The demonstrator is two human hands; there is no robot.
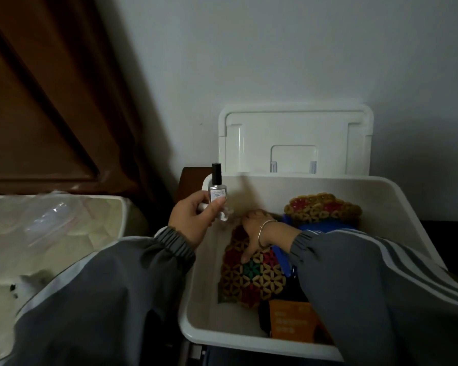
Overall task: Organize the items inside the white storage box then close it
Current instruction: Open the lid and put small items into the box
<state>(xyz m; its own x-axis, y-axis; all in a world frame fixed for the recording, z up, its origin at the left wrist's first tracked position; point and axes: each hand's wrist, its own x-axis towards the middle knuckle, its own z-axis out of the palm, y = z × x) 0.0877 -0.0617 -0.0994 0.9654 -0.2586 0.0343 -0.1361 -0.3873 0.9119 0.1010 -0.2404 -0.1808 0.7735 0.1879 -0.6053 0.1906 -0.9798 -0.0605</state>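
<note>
We are holding a small glass bottle (pixel 217 192) with a black cap upright in our left hand (pixel 192 221), fingers and thumb curled round its lower half. It is hanging just over the far-left corner of the white storage box (pixel 193 299). A short white piece (pixel 203 206) is poking out of the same grip; we cannot tell what it is.

Our right hand (pixel 254 229) is reaching down inside the box near its far-left corner, a thin bracelet (pixel 265 231) showing at the wrist. The thumb is lying along a beaded mat (pixel 251 276) with a flower pattern of tan, red and green. The fingertips are sinking into shadow, so we cannot tell whether this hand is gripping anything or only resting there.

The mat is lying against the box's left wall, tilted rather than flat. A second beaded mat (pixel 323 207) is standing at the box's far side, towards its right, and a blue plastic thing (pixel 320 226) is lying just in front of it, partly under our grey striped sleeve (pixel 381 273). An orange packet (pixel 292 322) is sitting at the box's near end.

The box is open. Its lid (pixel 294 128) is standing upright just behind the far wall, inner face towards us, against the pale wall (pixel 275 48). Left of the box, a mattress (pixel 50 228) in clear plastic wrap is showing.
</note>
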